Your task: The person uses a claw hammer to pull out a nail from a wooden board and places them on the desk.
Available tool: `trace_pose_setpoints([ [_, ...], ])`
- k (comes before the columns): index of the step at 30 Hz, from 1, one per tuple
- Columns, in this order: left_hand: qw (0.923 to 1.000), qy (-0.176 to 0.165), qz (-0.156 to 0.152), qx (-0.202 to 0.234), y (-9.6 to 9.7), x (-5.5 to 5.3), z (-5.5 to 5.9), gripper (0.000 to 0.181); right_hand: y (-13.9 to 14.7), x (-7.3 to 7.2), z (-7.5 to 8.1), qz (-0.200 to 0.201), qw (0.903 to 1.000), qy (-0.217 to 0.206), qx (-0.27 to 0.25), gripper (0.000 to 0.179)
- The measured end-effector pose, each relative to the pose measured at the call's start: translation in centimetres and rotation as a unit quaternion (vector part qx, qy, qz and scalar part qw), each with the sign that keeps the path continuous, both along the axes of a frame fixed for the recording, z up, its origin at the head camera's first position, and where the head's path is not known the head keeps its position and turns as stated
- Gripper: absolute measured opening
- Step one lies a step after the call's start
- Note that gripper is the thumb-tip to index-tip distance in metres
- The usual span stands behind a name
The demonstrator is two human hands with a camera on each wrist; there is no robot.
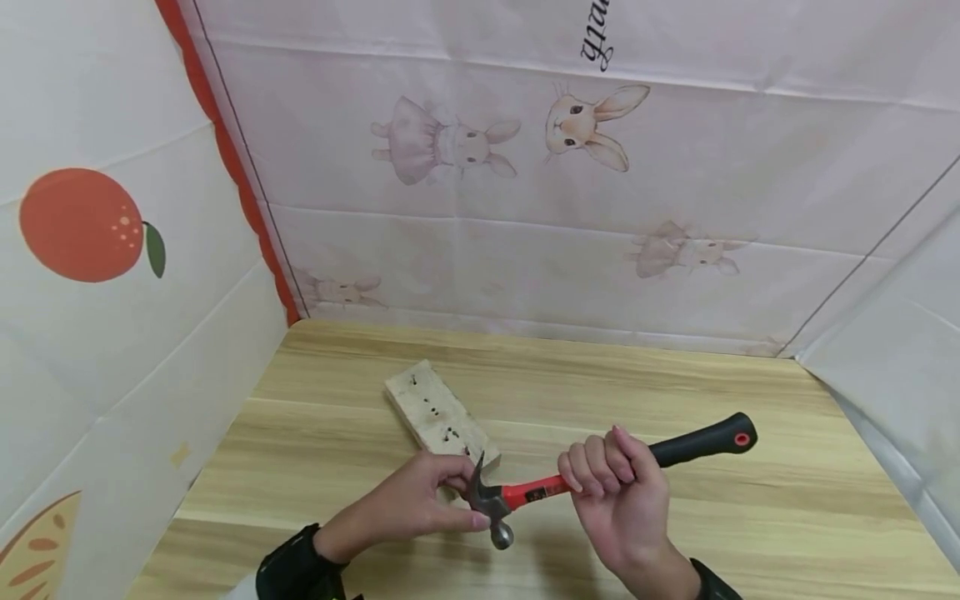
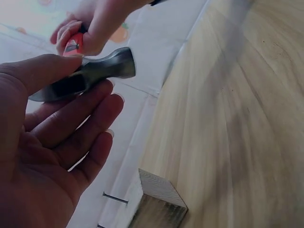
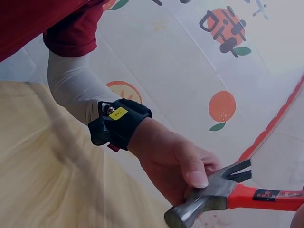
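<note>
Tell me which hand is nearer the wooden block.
Left: the left hand, at the hammer head, is by the near end of the wooden block; the right hand, gripping the handle, is farther right.

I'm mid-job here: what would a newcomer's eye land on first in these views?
Probably the hammer, its red and black handle gripped by the right hand while the left hand holds its metal head, low in the head view. Next, the wood block with nails sticking out, lying on the table just beyond the left hand. The big printed orange on the left wall also stands out.
</note>
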State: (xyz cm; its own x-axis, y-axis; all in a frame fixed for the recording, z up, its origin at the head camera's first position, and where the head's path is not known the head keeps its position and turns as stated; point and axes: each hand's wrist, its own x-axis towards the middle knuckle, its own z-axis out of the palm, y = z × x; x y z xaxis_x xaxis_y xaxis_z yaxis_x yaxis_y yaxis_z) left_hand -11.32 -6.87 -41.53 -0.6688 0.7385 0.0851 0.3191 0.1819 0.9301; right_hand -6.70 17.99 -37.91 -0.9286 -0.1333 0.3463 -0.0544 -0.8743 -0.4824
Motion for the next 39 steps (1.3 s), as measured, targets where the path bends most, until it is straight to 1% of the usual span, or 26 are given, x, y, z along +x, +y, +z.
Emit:
trace_pose_setpoints([
  [2, 0.9998, 0.019, -0.008, -0.002, 0.1, 0.0, -0.1, 0.021, -0.1, 0.1, 0.2, -0.008, 0.9999, 0.01, 0.003, 0.046],
  [5, 0.9979, 0.054, -0.033, 0.012, 0.1, -0.1, -0.2, 0.018, -0.2, 0.2, 0.4, -0.016, 0.9997, 0.018, 0.008, 0.046],
  [8, 0.9929, 0.101, -0.058, 0.025, 0.0, -0.3, -0.1, 0.017, -0.1, 0.3, 0.6, -0.017, 0.9992, 0.029, 0.022, 0.045],
  [10, 0.9897, 0.126, -0.062, 0.028, -0.4, -0.7, 0.2, 0.019, 0.0, 0.3, 0.7, -0.016, 0.9987, 0.039, 0.03, 0.045],
  [12, 0.9852, 0.165, -0.045, 0.019, -0.9, -1.3, 0.7, 0.024, 0.3, 0.4, 0.7, -0.016, 0.9976, 0.054, 0.04, 0.045],
  [14, 0.9786, 0.205, -0.017, 0.008, -1.7, -2.2, 1.2, 0.031, 0.6, 0.5, 0.6, -0.017, 0.9963, 0.067, 0.052, 0.045],
  [15, 0.9743, 0.225, 0.001, 0.0, -2.2, -2.7, 1.4, 0.035, 0.8, 0.6, 0.6, -0.018, 0.9955, 0.073, 0.058, 0.045],
  [17, 0.9629, 0.265, 0.045, -0.024, -3.2, -3.8, 1.9, 0.043, 1.1, 0.7, 0.6, -0.02, 0.9935, 0.088, 0.07, 0.045],
  [19, 0.953, 0.288, 0.082, -0.046, -4.3, -4.8, 2.2, 0.051, 1.4, 0.7, 0.5, -0.023, 0.9917, 0.098, 0.079, 0.045],
  [20, 0.9488, 0.294, 0.1, -0.059, -4.7, -5.3, 2.3, 0.054, 1.5, 0.7, 0.4, -0.024, 0.9911, 0.102, 0.082, 0.044],
  [22, 0.9423, 0.298, 0.128, -0.083, -5.5, -6.0, 2.5, 0.063, 1.7, 0.8, 0.3, -0.026, 0.9902, 0.107, 0.087, 0.044],
  [25, 0.9395, 0.289, 0.148, -0.109, -6.2, -7.0, 2.5, 0.077, 2.0, 0.8, 0.1, -0.027, 0.9898, 0.106, 0.091, 0.044],
  [29, 0.9372, 0.275, 0.157, -0.146, -6.8, -8.1, 1.9, 0.093, 2.1, 0.8, -0.1, -0.032, 0.9884, 0.107, 0.103, 0.043],
  [31, 0.934, 0.272, 0.159, -0.168, -7.1, -8.8, 1.5, 0.098, 2.2, 0.8, -0.2, -0.036, 0.9872, 0.109, 0.111, 0.043],
  [33, 0.9325, 0.266, 0.162, -0.184, -7.3, -9.5, 1.0, 0.101, 2.2, 0.9, -0.2, -0.039, 0.986, 0.111, 0.118, 0.042],
  [39, 0.9332, 0.227, 0.172, -0.219, -7.7, -11.3, -0.3, 0.11, 2.2, 0.9, -0.4, -0.039, 0.9842, 0.118, 0.126, 0.041],
])
